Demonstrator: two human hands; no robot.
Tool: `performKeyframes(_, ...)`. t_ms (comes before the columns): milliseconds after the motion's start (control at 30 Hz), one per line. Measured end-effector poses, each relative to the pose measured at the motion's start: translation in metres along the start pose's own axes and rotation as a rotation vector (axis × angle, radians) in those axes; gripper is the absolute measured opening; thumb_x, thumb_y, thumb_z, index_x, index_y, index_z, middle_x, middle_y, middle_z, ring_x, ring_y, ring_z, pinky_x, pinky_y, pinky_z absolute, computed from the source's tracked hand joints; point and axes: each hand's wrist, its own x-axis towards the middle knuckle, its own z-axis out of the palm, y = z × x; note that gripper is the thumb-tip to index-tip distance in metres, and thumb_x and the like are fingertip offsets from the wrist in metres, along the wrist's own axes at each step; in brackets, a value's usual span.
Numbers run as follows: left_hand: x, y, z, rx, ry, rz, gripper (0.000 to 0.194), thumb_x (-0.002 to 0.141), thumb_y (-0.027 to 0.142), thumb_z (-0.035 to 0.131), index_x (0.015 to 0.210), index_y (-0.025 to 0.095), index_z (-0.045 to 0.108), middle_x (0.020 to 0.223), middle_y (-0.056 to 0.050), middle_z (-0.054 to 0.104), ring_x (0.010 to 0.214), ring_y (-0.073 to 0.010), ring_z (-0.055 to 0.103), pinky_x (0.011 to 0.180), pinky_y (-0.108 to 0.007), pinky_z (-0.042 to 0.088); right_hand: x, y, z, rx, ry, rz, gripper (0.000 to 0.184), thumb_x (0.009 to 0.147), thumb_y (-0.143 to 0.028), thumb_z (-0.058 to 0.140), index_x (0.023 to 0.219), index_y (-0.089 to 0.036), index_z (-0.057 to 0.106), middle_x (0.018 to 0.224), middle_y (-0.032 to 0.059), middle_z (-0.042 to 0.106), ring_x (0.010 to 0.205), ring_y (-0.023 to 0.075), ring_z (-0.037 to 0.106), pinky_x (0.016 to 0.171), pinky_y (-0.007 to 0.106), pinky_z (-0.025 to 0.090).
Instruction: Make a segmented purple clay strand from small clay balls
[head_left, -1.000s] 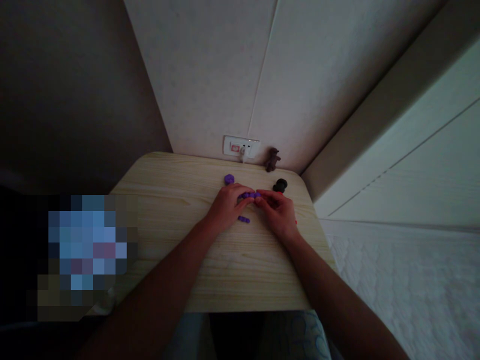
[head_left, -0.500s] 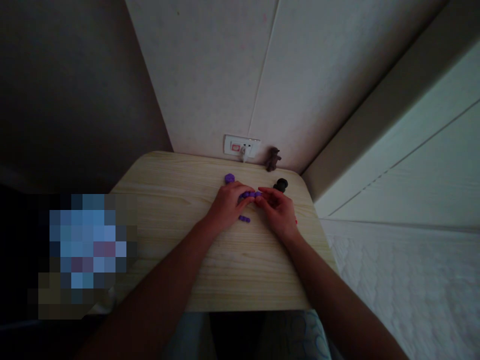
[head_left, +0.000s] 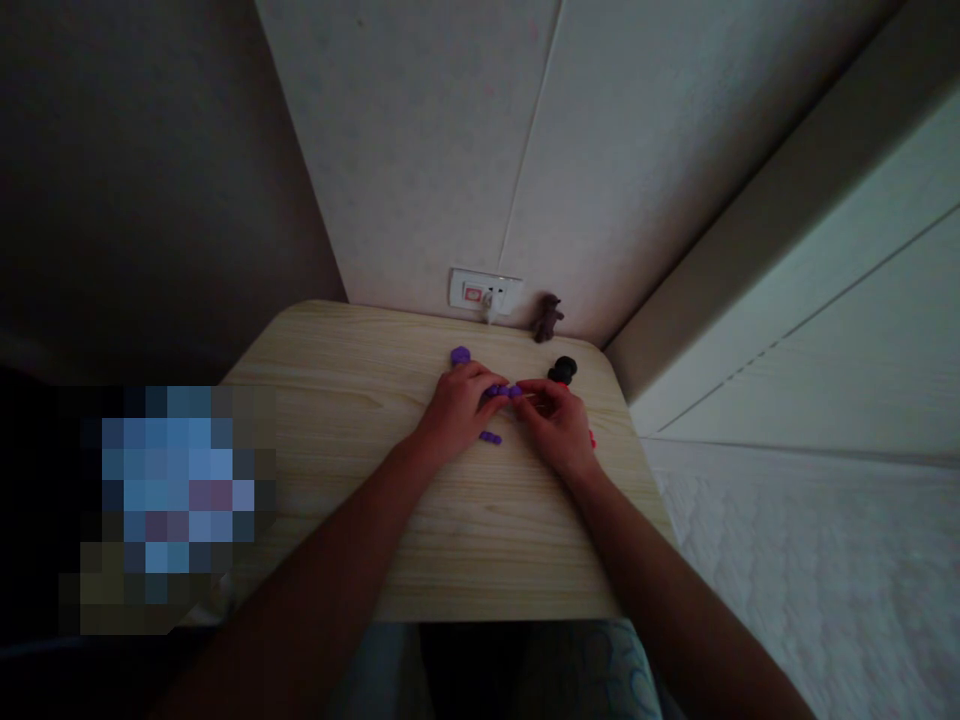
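Between the thumb and fingers of my left hand (head_left: 459, 408) is a purple beaded strip (head_left: 501, 391) that looks like modelling clay. My right hand (head_left: 555, 420) is closed in a pinch at the strip's right end, holding a thin pale stick (head_left: 529, 396) whose left tip meets the purple end. Whether the tip has gone into it is too small to tell. A shorter purple beaded strip (head_left: 490, 438) lies on the table just below my left hand. Beyond that hand sits a purple lump (head_left: 460, 355).
The wooden table (head_left: 322, 420) stands against a wall with a socket and plug (head_left: 487, 295). A dark brown figurine (head_left: 547, 318) is at the back edge. A black piece (head_left: 562, 370) with red below it sits behind my right hand. A blurred-out patch covers the left.
The thin pale stick now shows between my right fingers and the purple strip. My right fingers have drawn slightly away from the strip's end; my left hand holds nearly still.
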Motion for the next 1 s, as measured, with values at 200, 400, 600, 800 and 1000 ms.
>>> performKeyframes(200,0.0,0.002,0.002,-0.001,0.03,-0.03,0.027,0.087,0.018,0.068,0.114,0.017,0.073,0.11,-0.01,0.073,0.11,-0.0268,0.066,0.103,-0.045,0.052,0.001,0.001,-0.001,-0.031,-0.003,-0.004,0.032,0.08,-0.042,0.074,0.104,-0.02,0.074,0.094,0.0087,0.078,0.071,0.019,0.069,0.066,0.033,0.055)
performKeyframes(400,0.002,0.007,-0.009,-0.113,0.237,-0.071,0.037,0.078,0.004,0.056,0.109,0.016,0.071,0.109,-0.008,0.073,0.106,-0.0216,0.067,0.1,-0.038,0.053,0.001,0.001,-0.001,-0.115,0.002,0.0,0.027,0.082,-0.039,0.071,0.101,-0.02,0.073,0.088,0.0077,0.077,0.069,0.0194,0.068,0.064,0.034,0.054)
performKeyframes(600,0.006,0.002,-0.02,-0.278,0.576,-0.292,0.017,0.089,0.018,0.053,0.092,0.019,0.07,0.097,-0.004,0.074,0.092,-0.0178,0.068,0.083,-0.03,0.053,0.0,-0.002,-0.002,-0.23,0.011,0.002,0.024,0.082,-0.033,0.069,0.102,-0.019,0.075,0.082,0.0073,0.077,0.069,0.0199,0.069,0.065,0.034,0.054)
performKeyframes(800,0.008,-0.003,-0.02,-0.336,0.645,-0.405,0.017,0.089,0.029,0.055,0.086,0.02,0.069,0.09,-0.002,0.074,0.088,-0.0179,0.068,0.078,-0.029,0.05,-0.001,-0.008,-0.003,-0.297,0.012,0.015,0.024,0.08,-0.025,0.069,0.102,-0.016,0.076,0.081,0.0063,0.077,0.067,0.0178,0.068,0.064,0.031,0.052)
performKeyframes(1000,0.006,-0.001,-0.018,-0.273,0.57,-0.397,0.02,0.081,0.016,0.051,0.087,0.02,0.069,0.092,-0.003,0.075,0.087,-0.0179,0.068,0.075,-0.029,0.048,-0.003,-0.01,-0.004,-0.302,0.012,0.005,0.028,0.078,-0.02,0.065,0.104,-0.017,0.075,0.076,0.0041,0.074,0.065,0.0167,0.067,0.062,0.03,0.051)
